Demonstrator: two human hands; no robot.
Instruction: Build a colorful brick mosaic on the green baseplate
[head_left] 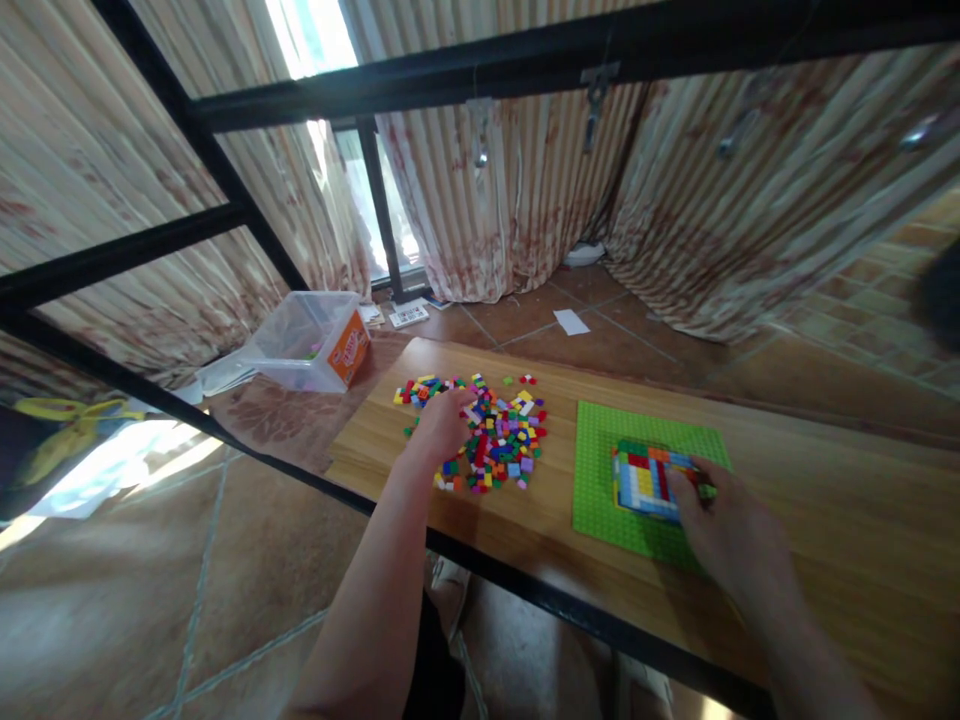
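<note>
My left hand (444, 425) is over a loose pile of small coloured bricks (499, 435) on the wooden table. One finger stretches to the right across the bricks; the other fingers are hidden or blurred, so I cannot tell if it pinches anything. At the right, a green studded baseplate (600, 480) lies flat, carrying a low rectangular build of toy bricks (641, 480) in white, yellow, red, blue and green. My right hand (724, 515) is closed around the right end of this build, thumb at its near side and fingers beyond it.
A clear plastic box (300, 345) with an orange label stands on the floor past the table's left end. Black metal bars (480, 85) cross above the table (825, 480). Curtains (480, 200) hang behind, and papers (571, 321) lie on the tiled floor.
</note>
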